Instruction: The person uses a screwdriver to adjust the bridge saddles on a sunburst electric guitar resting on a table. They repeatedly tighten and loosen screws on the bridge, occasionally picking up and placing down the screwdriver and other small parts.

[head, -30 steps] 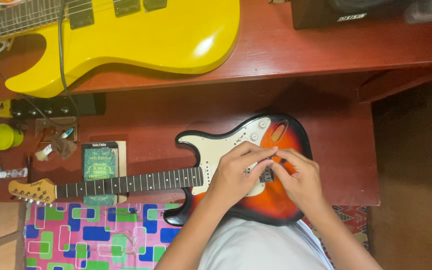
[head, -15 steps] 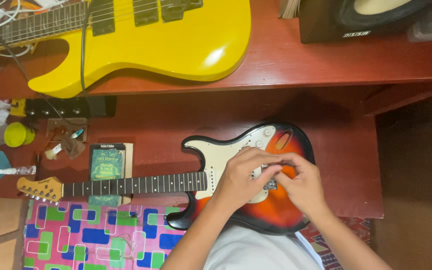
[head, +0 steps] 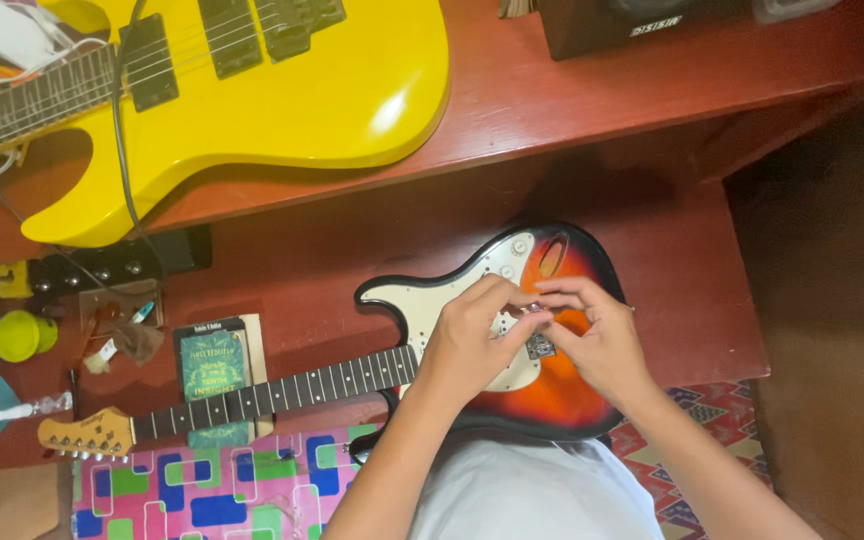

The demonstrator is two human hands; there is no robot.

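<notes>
1. Here, both hands meet over the body of a sunburst electric guitar (head: 562,395) lying flat on the lower red wooden desk (head: 692,300), near its front edge.
2. Left hand (head: 472,340) rests on the white pickguard (head: 432,305); its fingers (head: 512,300) are pinched narrow on a small metal part (head: 540,345) at the bridge area. The part is too small to identify.
3. Right hand (head: 602,345) sits just beside it, fingers curled narrow and touching the same part; whether it grips it, cannot tell.
4. Guitar neck (head: 272,390) runs toward the desk's left edge, headstock (head: 87,435) at the far left.
5. Green booklet (head: 214,365) lies under the neck, left of centre.
6. Yellow bass guitar (head: 282,90) lies on the upper desk level, back left.
7. Black pedal unit (head: 112,265) and a yellow-green cup (head: 20,335) sit at the left edge.
8. Pink patterned cloth (head: 202,490) at the front left corner.
9. Dark speaker box (head: 642,25) at the back edge.
</notes>
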